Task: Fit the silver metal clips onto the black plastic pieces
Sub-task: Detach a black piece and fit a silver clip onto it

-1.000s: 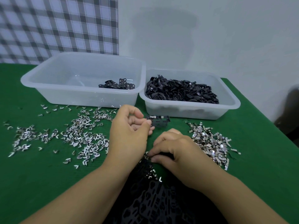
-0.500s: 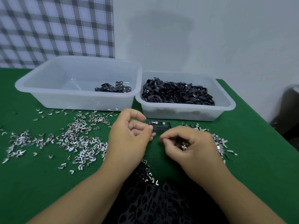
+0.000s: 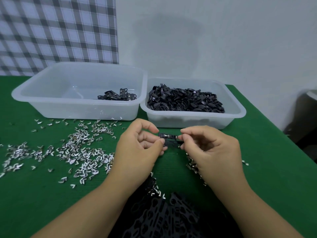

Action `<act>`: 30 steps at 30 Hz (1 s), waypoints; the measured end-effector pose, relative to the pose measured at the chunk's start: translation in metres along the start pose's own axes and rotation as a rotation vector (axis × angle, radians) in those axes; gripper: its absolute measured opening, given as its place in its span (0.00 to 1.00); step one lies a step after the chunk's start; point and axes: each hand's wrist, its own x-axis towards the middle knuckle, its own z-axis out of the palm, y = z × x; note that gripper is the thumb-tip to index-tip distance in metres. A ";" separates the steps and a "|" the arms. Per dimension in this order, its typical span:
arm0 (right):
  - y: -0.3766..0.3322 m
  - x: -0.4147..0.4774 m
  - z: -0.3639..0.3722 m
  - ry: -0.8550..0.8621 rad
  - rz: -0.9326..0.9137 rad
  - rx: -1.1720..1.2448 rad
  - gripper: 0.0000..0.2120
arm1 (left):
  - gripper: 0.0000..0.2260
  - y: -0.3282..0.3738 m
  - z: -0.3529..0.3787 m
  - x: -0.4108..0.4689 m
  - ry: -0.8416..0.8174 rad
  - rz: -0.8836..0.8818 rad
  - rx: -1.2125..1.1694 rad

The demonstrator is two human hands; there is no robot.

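A small black plastic piece [image 3: 169, 140] is held above the green table between both hands. My left hand [image 3: 137, 150] pinches its left end with thumb and fingers. My right hand [image 3: 211, 150] pinches its right end; whether a silver clip sits between those fingertips is hidden. A silver clip shows on the piece's top edge. Loose silver clips [image 3: 80, 152] lie scattered on the cloth to the left, and more clips [image 3: 193, 166] lie under my right hand. A heap of black plastic pieces [image 3: 164, 219] lies at the near edge.
Two translucent tubs stand at the back: the left tub [image 3: 34, 100] holds a few black pieces, the right tub [image 3: 236, 114] is heaped with black parts. The green table's right edge [image 3: 281, 134] runs diagonally; a dark object stands beyond it.
My right hand rose from the near clip pile and came up to the right end of the black piece. My left hand kept holding the piece in place.
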 end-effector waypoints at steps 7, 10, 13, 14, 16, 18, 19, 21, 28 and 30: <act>0.002 0.000 -0.002 -0.019 -0.074 -0.148 0.12 | 0.10 0.001 -0.001 0.000 -0.004 0.004 0.008; 0.003 0.001 -0.002 -0.002 -0.088 -0.160 0.10 | 0.10 0.002 -0.001 -0.001 -0.007 0.002 0.004; 0.003 0.001 -0.003 -0.008 -0.166 -0.255 0.08 | 0.10 0.002 0.000 -0.001 -0.013 0.002 0.001; 0.003 0.002 -0.003 -0.007 -0.193 -0.279 0.07 | 0.11 0.003 0.000 -0.001 -0.016 0.002 -0.001; 0.005 0.002 -0.003 -0.022 -0.231 -0.299 0.06 | 0.10 0.003 0.000 -0.001 -0.022 0.002 -0.004; 0.007 0.002 -0.003 -0.050 -0.207 -0.288 0.05 | 0.10 0.003 0.000 -0.001 -0.030 0.000 -0.013; 0.008 0.002 -0.002 -0.058 -0.178 -0.277 0.05 | 0.10 0.003 0.000 -0.001 -0.036 -0.001 -0.015; 0.010 0.003 -0.002 -0.059 -0.139 -0.273 0.06 | 0.10 0.003 0.000 -0.002 -0.046 -0.002 -0.014; 0.010 0.003 0.000 -0.058 -0.124 -0.284 0.05 | 0.11 0.004 0.000 -0.003 -0.067 -0.008 -0.032; 0.008 0.003 0.000 -0.050 -0.149 -0.302 0.05 | 0.10 0.005 0.000 -0.003 -0.071 -0.007 -0.047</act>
